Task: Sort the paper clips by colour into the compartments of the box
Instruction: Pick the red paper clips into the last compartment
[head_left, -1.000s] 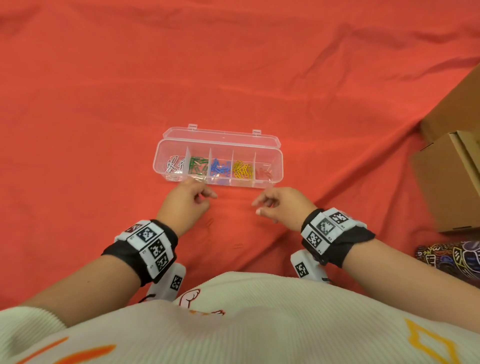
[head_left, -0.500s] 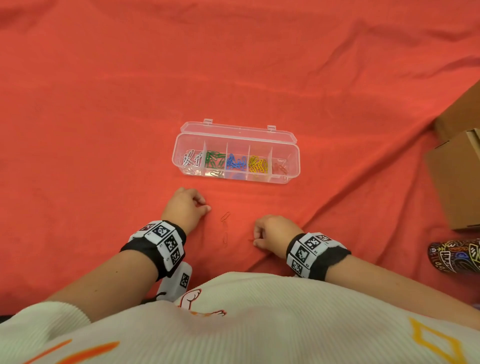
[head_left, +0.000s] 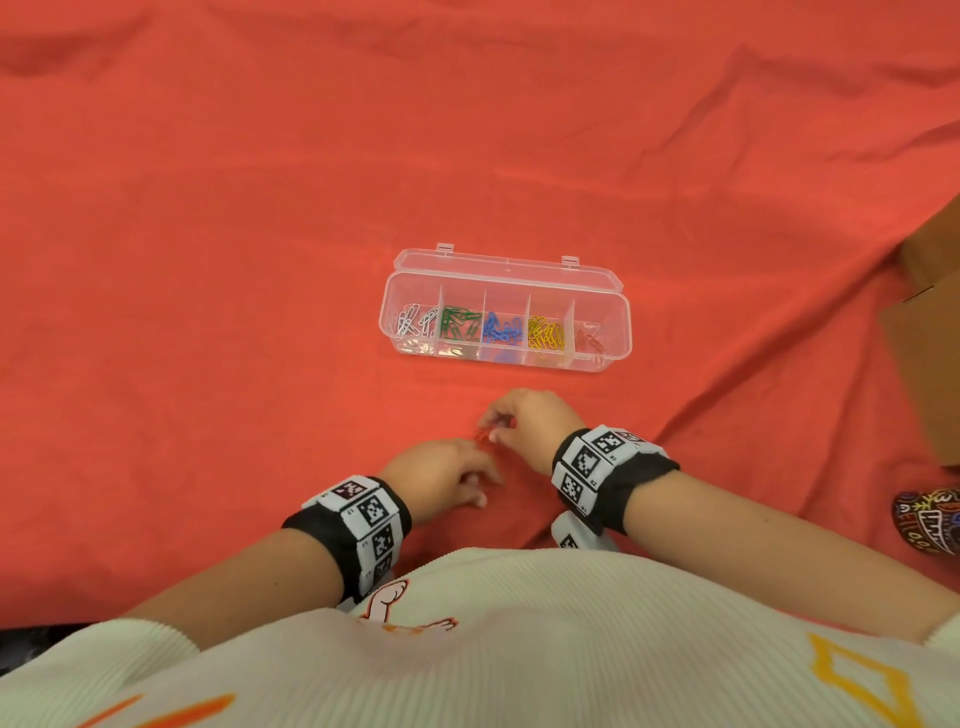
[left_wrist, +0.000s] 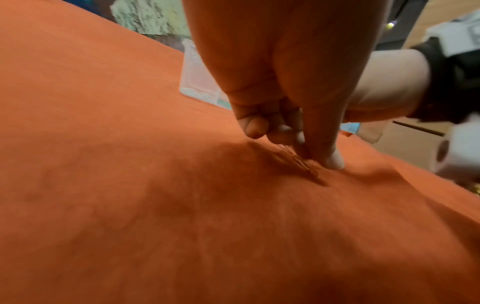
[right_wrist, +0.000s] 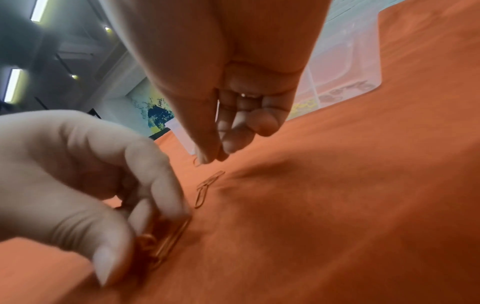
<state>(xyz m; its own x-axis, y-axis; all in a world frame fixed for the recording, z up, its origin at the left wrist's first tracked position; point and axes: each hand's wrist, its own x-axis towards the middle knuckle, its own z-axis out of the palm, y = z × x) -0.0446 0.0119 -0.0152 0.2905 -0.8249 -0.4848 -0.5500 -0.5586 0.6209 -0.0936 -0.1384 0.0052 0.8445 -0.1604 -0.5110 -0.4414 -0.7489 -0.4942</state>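
Note:
The clear box lies open on the red cloth. Its compartments hold, from left to right, white, green, blue, yellow and red clips. Just short of it, my right hand pinches a red clip between thumb and fingertip. My left hand curls down onto the cloth and grips red clips under its fingertips. Two loose red clips lie between the hands.
Brown cardboard boxes stand at the right edge. A dark patterned object lies near my right forearm. Wrinkled red cloth covers the whole surface to the left of the box and beyond it.
Both hands have drawn together over the red clips that lay loose between them. The right hand moved forward and now pinches one; the left moved right onto others.

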